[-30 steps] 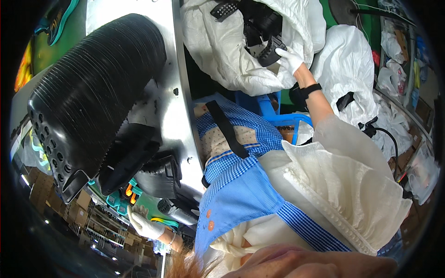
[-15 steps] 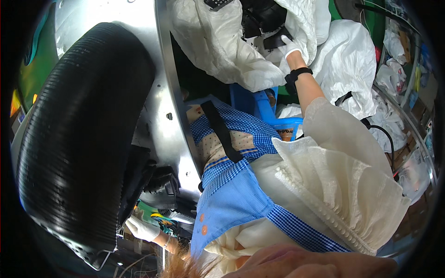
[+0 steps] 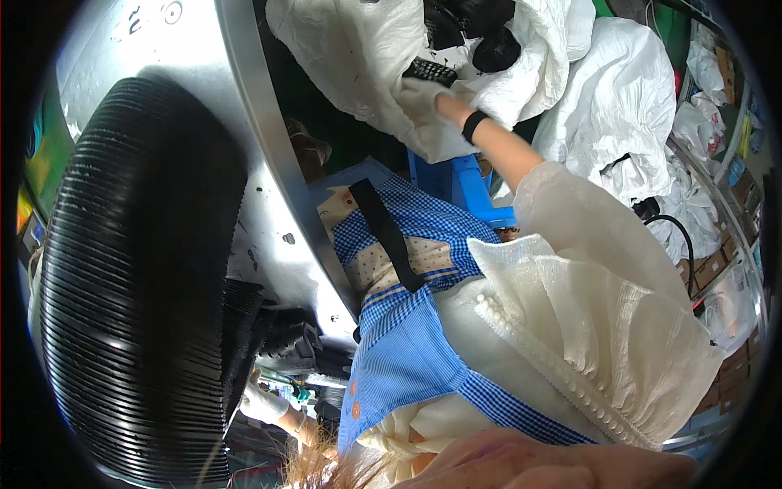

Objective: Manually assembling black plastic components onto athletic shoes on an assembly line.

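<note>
Black ridged stack (image 3: 138, 285) near left hand (image 3: 265, 404), crumpled white sack (image 3: 346, 61) at right hand (image 3: 425, 95); hands apart, grips unclear.

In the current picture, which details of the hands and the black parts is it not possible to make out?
Head view:
- Left white-gloved hand: fingertips partly hidden by the curved, glossy black ribbed stack; grip unclear.
- Right white-gloved hand: blurred against the crumpled white sack; grip unclear.
- Shiny black parts in the sack: cut off by the upper edge.
</note>
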`<state>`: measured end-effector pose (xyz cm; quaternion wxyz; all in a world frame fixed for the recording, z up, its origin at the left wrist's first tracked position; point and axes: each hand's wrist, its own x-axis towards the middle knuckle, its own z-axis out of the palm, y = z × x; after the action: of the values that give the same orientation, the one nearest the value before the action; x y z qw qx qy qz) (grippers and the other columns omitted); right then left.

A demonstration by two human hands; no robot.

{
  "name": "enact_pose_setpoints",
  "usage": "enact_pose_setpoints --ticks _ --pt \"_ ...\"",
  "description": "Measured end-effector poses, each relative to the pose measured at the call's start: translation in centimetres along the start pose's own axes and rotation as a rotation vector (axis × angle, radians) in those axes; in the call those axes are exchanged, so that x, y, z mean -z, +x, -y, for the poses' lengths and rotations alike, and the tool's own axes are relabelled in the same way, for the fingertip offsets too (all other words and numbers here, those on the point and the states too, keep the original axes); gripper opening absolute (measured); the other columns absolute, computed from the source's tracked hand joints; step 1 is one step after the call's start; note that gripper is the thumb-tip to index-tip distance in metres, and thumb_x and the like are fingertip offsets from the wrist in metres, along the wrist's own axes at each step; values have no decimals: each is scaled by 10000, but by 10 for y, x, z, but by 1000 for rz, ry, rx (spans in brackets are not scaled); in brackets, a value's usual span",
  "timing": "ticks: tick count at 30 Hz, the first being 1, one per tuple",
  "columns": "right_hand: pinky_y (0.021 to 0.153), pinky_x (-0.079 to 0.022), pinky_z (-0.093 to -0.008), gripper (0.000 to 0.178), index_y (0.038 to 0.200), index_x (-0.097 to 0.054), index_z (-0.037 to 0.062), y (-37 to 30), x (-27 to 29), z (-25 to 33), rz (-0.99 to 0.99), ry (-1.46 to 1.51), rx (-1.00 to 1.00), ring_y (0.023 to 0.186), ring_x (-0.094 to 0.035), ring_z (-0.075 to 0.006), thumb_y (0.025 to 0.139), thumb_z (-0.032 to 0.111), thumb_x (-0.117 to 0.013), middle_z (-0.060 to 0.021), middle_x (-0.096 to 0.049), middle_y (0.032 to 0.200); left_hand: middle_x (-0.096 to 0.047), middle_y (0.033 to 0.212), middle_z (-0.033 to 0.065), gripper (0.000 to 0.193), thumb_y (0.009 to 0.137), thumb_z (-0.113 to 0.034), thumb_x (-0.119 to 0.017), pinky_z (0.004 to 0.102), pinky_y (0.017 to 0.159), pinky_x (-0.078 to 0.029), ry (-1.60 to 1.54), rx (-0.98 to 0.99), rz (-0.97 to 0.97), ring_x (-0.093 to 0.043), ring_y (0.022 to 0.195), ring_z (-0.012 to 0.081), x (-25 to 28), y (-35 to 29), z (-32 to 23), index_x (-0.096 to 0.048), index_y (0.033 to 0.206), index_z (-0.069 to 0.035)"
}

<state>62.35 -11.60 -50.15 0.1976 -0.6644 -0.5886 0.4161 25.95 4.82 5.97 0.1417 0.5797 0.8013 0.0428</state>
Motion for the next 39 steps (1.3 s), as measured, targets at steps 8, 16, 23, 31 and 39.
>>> enact_pose_setpoints --ticks 8,16,23,31,39 --pt "844 -463 -296 371 1105 -599 91 20 38 65 87 146 -631 977 -597 -257 833 338 -548 -102 -642 1035 -642 978 183 439 915 -348 -522 323 738 -509 87 198 -50 -630 823 232 -4 -6 -18 -587 1023 72" --pt "847 -487 -464 489 1181 -502 116 16 55 16 -717 1840 -1364 1045 -551 -330 821 421 -633 -141 -566 1122 -650 951 172 438 905 -349 -529 327 729 -508 25 114 -36 -628 796 230 12 3 21 -611 1001 71" --pt "869 -462 -401 375 1142 -568 10 -76 -4 -144 -444 1461 -1267 1009 -566 -291 829 206 -628 -149 -601 1127 -652 947 170 420 903 -334 -531 328 725 -507 53 78 65 -629 792 228 2 23 33 -615 992 68" --pt "830 -446 -328 427 1152 -598 31 -38 -33 7 -113 689 -720 990 -574 -211 842 324 -594 -125 -619 1132 -655 942 168 400 900 -317 -532 329 721 -507 226 76 5 -629 789 227 23 9 35 -619 981 65" --pt "979 -378 -346 531 1261 -499 56 -1 -32 -7 -66 357 -867 1213 -466 -283 820 348 -548 -164 -541 1241 -657 937 166 379 897 -299 -534 330 717 -506 294 25 22 -630 785 225 12 27 25 -624 971 62"
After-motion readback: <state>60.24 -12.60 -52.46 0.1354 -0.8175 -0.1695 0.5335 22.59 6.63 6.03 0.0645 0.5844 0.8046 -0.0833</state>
